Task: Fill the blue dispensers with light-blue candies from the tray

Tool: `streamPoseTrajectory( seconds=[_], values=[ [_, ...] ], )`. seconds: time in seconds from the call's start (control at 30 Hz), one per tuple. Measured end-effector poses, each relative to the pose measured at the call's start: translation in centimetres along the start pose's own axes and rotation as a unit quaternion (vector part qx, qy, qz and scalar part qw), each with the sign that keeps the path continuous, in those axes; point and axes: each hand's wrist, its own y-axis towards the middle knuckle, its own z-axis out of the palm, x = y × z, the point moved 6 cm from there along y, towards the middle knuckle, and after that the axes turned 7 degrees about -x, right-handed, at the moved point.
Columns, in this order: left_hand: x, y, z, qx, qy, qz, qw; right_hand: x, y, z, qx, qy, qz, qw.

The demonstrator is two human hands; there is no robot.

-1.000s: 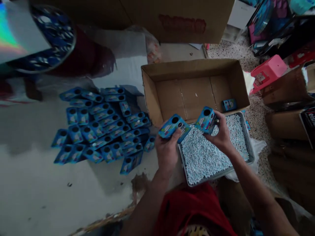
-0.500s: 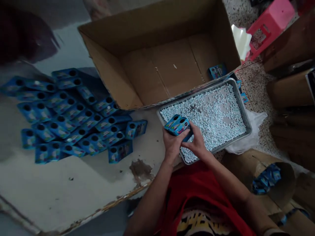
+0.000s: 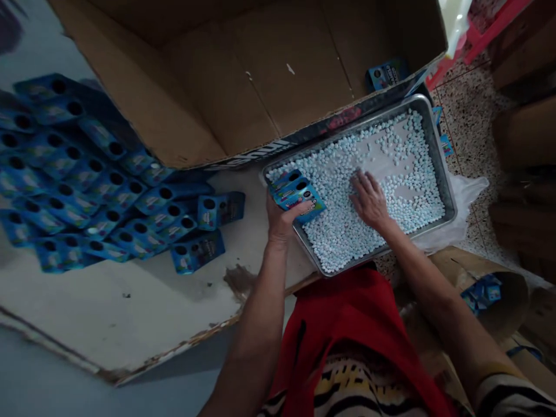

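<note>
My left hand (image 3: 281, 223) grips a pair of small blue cartons (image 3: 297, 197) at the tray's left end, thumb across the printed front. Dark round holes show in their top faces. My right hand (image 3: 371, 200) reaches into the metal tray (image 3: 447, 202), fingers stretched out and touching the small pale-blue and white pellets (image 3: 347, 234). A small greyish thing may be at its fingertips, too blurred to name. The pellets lie thick in the near part of the tray and thinner toward the far right, where patches of its bottom show.
Many similar blue cartons (image 3: 108, 191) stand packed on the worn table (image 3: 130, 313) at left. A large open cardboard box (image 3: 208, 87) sits behind the tray, one blue carton (image 3: 384, 75) inside. Right, another container (image 3: 516, 313) holds blue packs; a pink stool (image 3: 490, 32) stands beyond.
My right hand has let go of the blue cartons and moved right into the pellets. My left hand keeps the cartons, now at the tray's left end. The camera view has shifted.
</note>
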Motion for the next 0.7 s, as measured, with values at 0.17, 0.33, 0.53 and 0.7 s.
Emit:
streamPoseTrajectory(
  seconds=[0.17, 0.33, 0.53, 0.7],
  values=[
    [2.9, -4.0, 1.4, -0.09, 0.016, 0.028, 0.995, -3.5, -7.7, -1.7, -0.16, -0.01, 0.23, 0.96],
    [6.6, -6.3, 3.8, -0.215, 0.048, -0.001, 0.975, -3.6, -8.2, 1.4, -0.199, -0.013, 0.326, 0.924],
    [8.5, -8.4, 9.7, -0.116, -0.031, -0.104, 0.987, 1.1, -5.7, 4.5, -0.168, 0.106, 0.183, 0.963],
    [7.7, -8.7, 13.2, -0.049, -0.088, -0.175, 0.979, 1.7, -5.4, 3.9, -0.231, 0.217, 0.217, 0.923]
  ],
)
